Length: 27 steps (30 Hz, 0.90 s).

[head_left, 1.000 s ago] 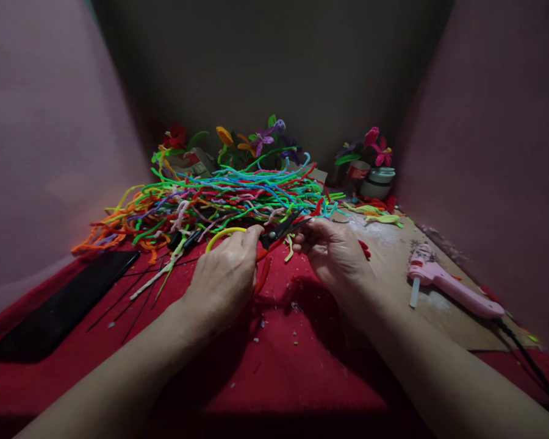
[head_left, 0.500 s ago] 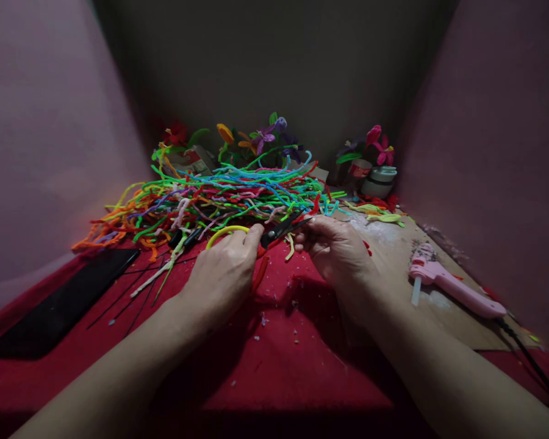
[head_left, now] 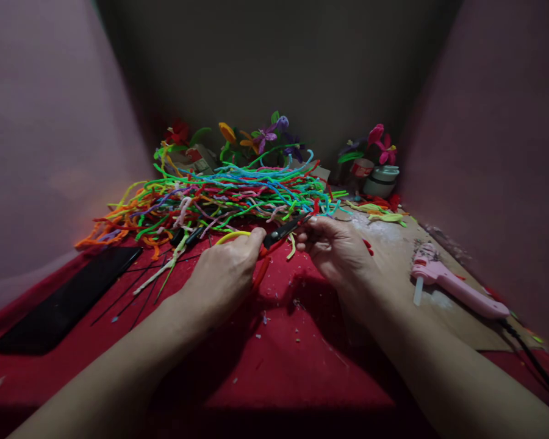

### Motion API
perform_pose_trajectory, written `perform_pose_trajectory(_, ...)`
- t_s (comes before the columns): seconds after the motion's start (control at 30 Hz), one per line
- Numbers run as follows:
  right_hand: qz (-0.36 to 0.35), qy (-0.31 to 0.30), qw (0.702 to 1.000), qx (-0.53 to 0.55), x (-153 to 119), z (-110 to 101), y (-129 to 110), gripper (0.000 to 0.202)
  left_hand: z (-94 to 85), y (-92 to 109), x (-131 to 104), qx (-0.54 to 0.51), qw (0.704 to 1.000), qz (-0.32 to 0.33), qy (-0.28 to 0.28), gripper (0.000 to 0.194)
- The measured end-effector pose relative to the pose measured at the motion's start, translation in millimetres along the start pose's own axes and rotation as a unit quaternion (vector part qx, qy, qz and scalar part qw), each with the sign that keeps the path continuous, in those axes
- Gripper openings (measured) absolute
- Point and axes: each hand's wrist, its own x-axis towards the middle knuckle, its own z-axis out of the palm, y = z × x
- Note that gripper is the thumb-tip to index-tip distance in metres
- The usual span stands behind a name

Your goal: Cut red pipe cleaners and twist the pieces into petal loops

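Note:
My left hand (head_left: 226, 263) is closed around scissors (head_left: 282, 231) with red and yellow handles and dark blades. The blades point right and slightly away from me, their tips close to the fingers of my right hand (head_left: 336, 244). Those fingers are pinched on a short red pipe cleaner (head_left: 315, 208), whose fuzzy end sticks up above them beside the blade tips. The rest of it is hidden by the hand. Just behind both hands lies a large tangled pile of colourful pipe cleaners (head_left: 229, 189).
A black phone-like slab (head_left: 66, 302) and thin dark rods lie on the red cloth (head_left: 274, 372) at left. To the right, a pink glue gun (head_left: 462, 289) with a cord rests on a board (head_left: 393, 268). Pipe-cleaner flowers (head_left: 265, 137) and a lidded jar (head_left: 380, 182) stand behind.
The scissor blades have come closer together beside the red pipe cleaner. Both hands stay nearly in place, while the whole view has shifted slightly.

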Motion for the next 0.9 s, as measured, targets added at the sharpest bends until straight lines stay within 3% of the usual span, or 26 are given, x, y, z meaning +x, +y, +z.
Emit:
perform_pose_trajectory(0.1,-0.007,0.015,1.000,-0.003,0.9,0.2,-0.2,0.005,1.6,-1.5,2.1,-0.060,0.998,-0.018,0.016,0.031)
perform_pose_trajectory(0.2,-0.009,0.000,1.000,-0.012,1.6,-0.7,1.3,0.005,1.2,-3.4,6.9,-0.214,0.971,-0.063,0.083,0.031)
perform_pose_trajectory(0.27,-0.007,-0.033,0.999,-0.021,1.0,-1.3,3.9,0.007,-0.7,-3.6,10.3,-0.394,0.910,-0.084,0.096,0.034)
perform_pose_trajectory(0.33,-0.003,-0.067,0.997,-0.029,-1.1,-0.9,7.4,0.007,-3.0,-2.6,12.8,-0.562,0.818,-0.096,0.074,0.036)
perform_pose_trajectory(0.4,0.005,-0.087,0.995,-0.037,-4.4,0.7,10.8,0.006,-4.7,-1.0,14.2,-0.659,0.742,-0.111,0.046,0.036)
perform_pose_trajectory(0.47,0.009,-0.092,0.995,-0.045,-7.8,3.0,13.4,0.005,-5.4,0.3,14.4,-0.699,0.703,-0.131,0.018,0.035)
perform_pose_trajectory(0.6,0.003,-0.102,0.993,-0.052,-11.5,5.8,16.0,0.005,-5.3,2.5,13.5,-0.718,0.680,-0.150,-0.007,0.034)
perform_pose_trajectory(0.8,-0.005,-0.110,0.985,-0.130,-14.1,5.3,17.6,0.011,-4.5,8.5,12.0,-0.695,0.707,-0.114,0.058,0.035)
perform_pose_trajectory(0.9,-0.036,-0.113,0.980,-0.163,-15.1,4.8,17.9,0.009,-5.5,8.4,12.5,-0.713,0.691,-0.117,0.035,0.035)
